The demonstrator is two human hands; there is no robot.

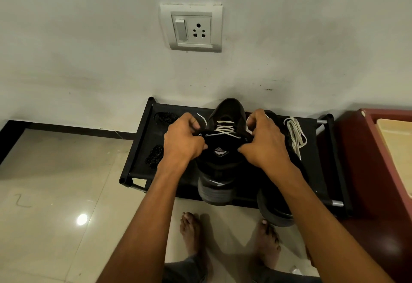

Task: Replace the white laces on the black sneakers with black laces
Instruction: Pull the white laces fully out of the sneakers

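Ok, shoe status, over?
Left hand and right hand pinching white lace. Sneaker half unlaced. Nothing blocking.

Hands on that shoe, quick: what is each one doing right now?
Left hand: fingers curled, pinching the white lace at the left side of the black sneaker.
Right hand: fingers curled, pinching the same lace at the sneaker's right side.

Both forearms reaching forward, left hand fingers curled, right hand fingers curled, pinching
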